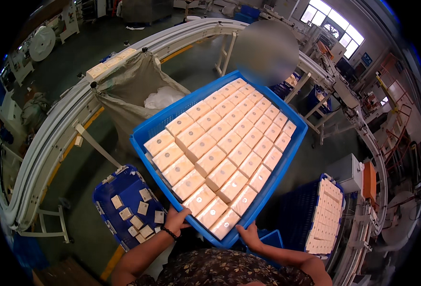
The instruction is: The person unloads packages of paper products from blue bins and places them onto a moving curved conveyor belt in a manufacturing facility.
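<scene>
Both hands hold the near end of a bright blue crate in the head view. The left hand, with a dark beaded bracelet at its wrist, clasps the near left corner; the right hand clasps the rim farther right, its thumb up against the edge. The rest of its fingers are mostly hidden by the wall. The crate sits in the middle of the view, slanted, just in front of the person's patterned top, filled with rows of cream-coloured packs, each bearing a round grey mark.

To the left below, a dark blue crate has a few loose packs scattered in it. At the lower right, another dark blue crate carries close rows of packs along its far side, and a small blue bin stands near the right hand.

Beyond, a grey cloth sack hangs open with white plastic inside, beside a curving conveyor with several packs on it. A round blur hides what lies behind the crate's far end.
</scene>
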The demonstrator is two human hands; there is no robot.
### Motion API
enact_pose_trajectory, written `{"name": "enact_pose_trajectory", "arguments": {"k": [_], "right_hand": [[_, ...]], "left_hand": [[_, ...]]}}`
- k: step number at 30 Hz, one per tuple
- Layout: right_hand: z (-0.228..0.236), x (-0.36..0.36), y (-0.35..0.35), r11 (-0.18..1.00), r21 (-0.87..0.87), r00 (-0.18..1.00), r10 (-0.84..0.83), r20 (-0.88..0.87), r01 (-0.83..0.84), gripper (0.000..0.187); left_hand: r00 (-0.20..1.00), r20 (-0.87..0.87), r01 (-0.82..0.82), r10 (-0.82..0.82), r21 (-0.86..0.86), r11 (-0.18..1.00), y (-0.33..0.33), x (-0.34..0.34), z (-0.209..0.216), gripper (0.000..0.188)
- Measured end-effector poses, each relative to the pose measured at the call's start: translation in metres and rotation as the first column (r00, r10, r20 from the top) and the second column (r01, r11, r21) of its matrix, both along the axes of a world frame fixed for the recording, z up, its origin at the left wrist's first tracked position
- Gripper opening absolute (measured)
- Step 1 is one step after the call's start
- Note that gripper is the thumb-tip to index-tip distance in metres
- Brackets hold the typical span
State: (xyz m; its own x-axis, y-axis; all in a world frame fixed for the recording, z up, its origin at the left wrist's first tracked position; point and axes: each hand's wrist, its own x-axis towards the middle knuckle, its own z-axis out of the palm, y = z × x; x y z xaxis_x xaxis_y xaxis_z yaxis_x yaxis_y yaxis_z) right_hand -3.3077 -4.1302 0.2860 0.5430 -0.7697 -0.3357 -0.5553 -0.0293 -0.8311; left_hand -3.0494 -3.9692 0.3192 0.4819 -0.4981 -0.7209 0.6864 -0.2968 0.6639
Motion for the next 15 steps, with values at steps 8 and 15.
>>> {"name": "enact_pose_trajectory", "arguments": {"k": [8,15], "right_hand": [[0.088,-0.003,0.009,0.596,0.193,0.608,0.794,0.000,-0.779,0.042],[0.101,0.023,-0.318,0.329,-0.923,0.972,-0.048,-0.230,-0.202,0.032]], "left_hand": [[0.979,0.184,-0.094,0.082,0.058,0.994,0.085,0.025,-0.023,0.021],[0.886,0.415,-0.324,0.209,0.228,0.918,0.117,0.005,-0.066,0.019]]}}
